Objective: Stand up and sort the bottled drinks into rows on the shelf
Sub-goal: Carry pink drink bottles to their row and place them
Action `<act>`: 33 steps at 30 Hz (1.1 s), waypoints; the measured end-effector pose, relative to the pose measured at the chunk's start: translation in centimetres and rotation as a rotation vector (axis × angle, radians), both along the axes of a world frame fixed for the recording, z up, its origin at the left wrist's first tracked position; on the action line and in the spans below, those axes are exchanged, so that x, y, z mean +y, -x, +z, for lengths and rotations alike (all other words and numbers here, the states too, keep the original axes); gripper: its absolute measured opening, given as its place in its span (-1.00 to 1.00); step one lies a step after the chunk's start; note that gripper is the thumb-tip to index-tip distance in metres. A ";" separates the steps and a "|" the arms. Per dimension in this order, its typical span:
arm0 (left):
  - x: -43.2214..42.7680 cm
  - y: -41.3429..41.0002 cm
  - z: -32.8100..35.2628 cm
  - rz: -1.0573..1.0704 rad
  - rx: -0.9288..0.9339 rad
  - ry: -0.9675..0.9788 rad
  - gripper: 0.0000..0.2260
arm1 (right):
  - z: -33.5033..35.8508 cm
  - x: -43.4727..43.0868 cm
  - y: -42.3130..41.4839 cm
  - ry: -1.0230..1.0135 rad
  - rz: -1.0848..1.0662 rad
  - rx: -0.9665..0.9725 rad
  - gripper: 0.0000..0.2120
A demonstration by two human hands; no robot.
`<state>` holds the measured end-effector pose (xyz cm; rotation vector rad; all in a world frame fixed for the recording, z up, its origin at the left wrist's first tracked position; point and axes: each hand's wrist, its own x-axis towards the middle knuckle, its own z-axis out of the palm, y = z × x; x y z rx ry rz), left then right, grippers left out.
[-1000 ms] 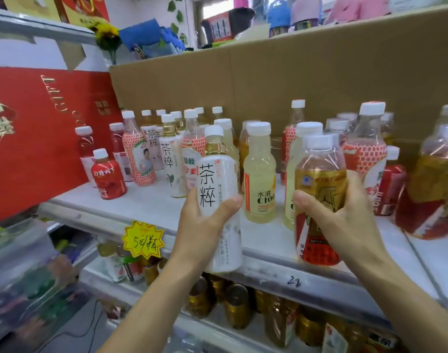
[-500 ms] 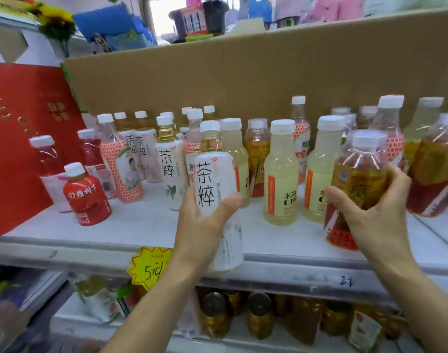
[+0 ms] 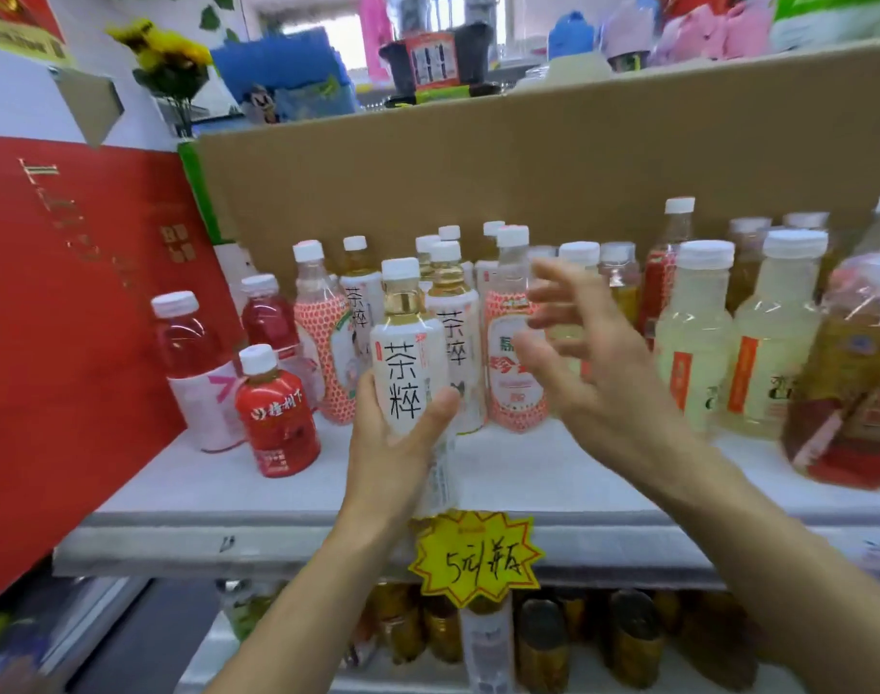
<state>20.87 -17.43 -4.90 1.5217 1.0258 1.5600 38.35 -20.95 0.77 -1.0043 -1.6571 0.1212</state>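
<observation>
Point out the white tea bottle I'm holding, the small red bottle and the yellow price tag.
white tea bottle point(image 3: 405, 378), head view, white label
small red bottle point(image 3: 278, 424), head view, red label
yellow price tag point(image 3: 478, 558), head view, handwritten middle

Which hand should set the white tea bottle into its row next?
Left. The left hand grips the white tea bottle, next to a matching bottle; the right hand is open, holding nothing.
</observation>
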 end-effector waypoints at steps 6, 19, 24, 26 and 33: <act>1.4 1.4 0.2 -0.058 0.061 0.025 -0.54 | 6.0 4.9 6.5 0.232 0.078 -0.316 -0.40; 3.0 7.0 2.1 0.284 0.581 -0.240 -0.45 | 8.9 13.5 9.3 0.260 -0.089 -0.745 -0.64; 3.8 10.5 3.0 0.528 0.583 -0.358 -0.63 | 9.9 17.3 10.2 0.140 -0.267 -1.027 -0.68; 4.5 12.2 3.1 0.576 0.540 -0.355 -0.68 | 10.0 18.5 10.4 0.162 -0.272 -1.023 -0.69; 8.2 18.5 4.9 0.659 0.402 -0.321 -0.65 | 10.1 20.3 12.0 0.201 -0.461 -1.114 -0.68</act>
